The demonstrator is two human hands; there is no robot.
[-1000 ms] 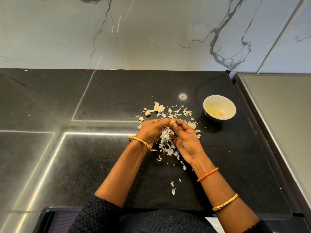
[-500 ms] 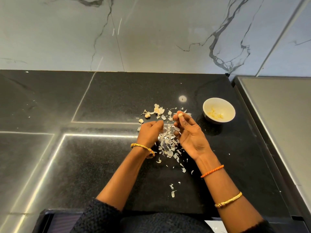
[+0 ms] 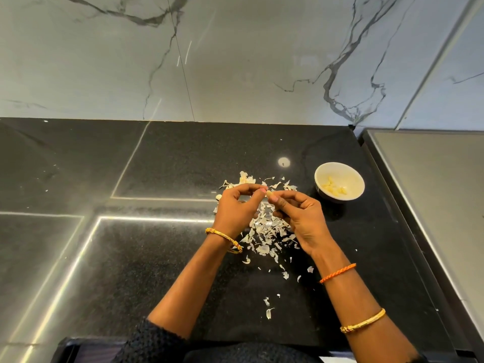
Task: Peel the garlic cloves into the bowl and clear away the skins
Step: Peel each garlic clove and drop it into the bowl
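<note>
Nearest the camera, dark knitted sleeves [image 3: 157, 344] covered the upper forearms, and a few stray flakes of skin [image 3: 268, 311] lay on the black counter [image 3: 104, 271] between the arms. A gold bangle [image 3: 362, 322] and an orange cord [image 3: 337, 273] circled the right arm; another bangle [image 3: 225, 239] sat on the left wrist. Farther on, the main heap of garlic skins [image 3: 267, 231] spread under and between the hands. Above it, the left hand [image 3: 235, 208] and right hand [image 3: 301, 218] met fingertip to fingertip, both pinching one small garlic clove [image 3: 269, 193]. More husks [image 3: 245, 179] lay just beyond the hands. To the right, apart from the heap, the white bowl [image 3: 356, 180] held peeled cloves [image 3: 334, 188]. Behind stood a marble wall [image 3: 235, 61].
</note>
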